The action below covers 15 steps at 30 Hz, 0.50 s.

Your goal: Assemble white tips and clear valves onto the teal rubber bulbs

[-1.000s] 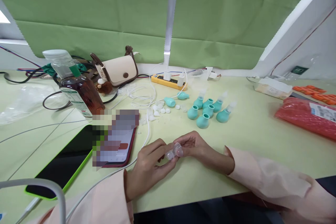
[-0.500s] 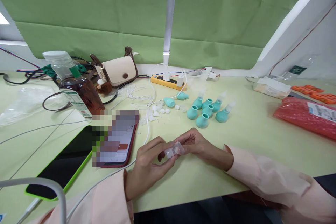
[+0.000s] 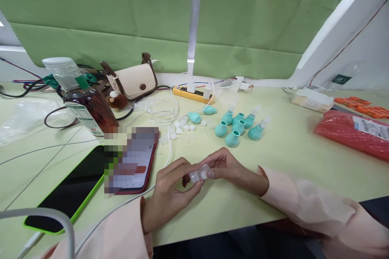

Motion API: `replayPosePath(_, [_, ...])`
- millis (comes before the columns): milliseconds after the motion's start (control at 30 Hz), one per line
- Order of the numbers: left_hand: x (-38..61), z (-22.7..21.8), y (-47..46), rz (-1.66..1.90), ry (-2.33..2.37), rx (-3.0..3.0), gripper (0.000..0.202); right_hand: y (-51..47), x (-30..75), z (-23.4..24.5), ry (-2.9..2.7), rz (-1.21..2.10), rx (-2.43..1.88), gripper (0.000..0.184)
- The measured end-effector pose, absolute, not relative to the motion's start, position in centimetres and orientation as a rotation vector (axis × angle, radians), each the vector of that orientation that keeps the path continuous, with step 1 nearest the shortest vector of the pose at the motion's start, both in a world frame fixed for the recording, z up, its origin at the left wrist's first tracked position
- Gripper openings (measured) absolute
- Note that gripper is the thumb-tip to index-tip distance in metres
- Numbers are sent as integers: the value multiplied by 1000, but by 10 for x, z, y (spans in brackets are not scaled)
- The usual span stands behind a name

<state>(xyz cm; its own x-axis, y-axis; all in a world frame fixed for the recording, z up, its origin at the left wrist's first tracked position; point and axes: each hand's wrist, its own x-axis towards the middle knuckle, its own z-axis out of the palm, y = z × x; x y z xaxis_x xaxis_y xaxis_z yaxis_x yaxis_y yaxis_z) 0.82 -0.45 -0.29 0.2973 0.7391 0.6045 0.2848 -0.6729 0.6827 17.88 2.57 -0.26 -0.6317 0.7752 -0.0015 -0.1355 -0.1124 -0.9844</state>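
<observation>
Between the fingertips of both hands is a small clear plastic piece [image 3: 197, 175], with a pale round part visible on it. My left hand [image 3: 170, 190] pinches it from the left, thumb below and fingers above. From the right, the fingers of my right hand [image 3: 226, 168] close on the same piece; part of it is hidden by them. Just beyond stand several teal squeeze bulbs [image 3: 233, 139], some with open necks. Other bulbs carry a clear nozzle [image 3: 265, 122]. Two teal bulbs [image 3: 194, 117] lie on their sides near small white plastic bits [image 3: 182, 124].
To the left lie a green-edged phone [image 3: 69, 186] and a red-cased phone [image 3: 146, 170], near a dark bottle [image 3: 91, 109]. A white cable [image 3: 169, 149] crosses beside my left hand. Behind are a cream bag [image 3: 133, 81] and yellow power strip [image 3: 194, 94]. A red package [image 3: 343, 131] lies right.
The view has shifted slightly, moving the scene a little leftward. Both hands keep their hold, and the clear piece looks slightly turned between the fingertips.
</observation>
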Motion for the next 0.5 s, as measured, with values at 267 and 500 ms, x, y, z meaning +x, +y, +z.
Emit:
replayPosePath(267, [9, -5, -5, 1366, 965, 2120, 14, 35, 181, -6, -1710, 1391, -844, 29])
replayPosePath(500, [11, -2, -1, 1187, 1147, 1978, 6, 90, 173, 17, -2356, -118, -1287, 57])
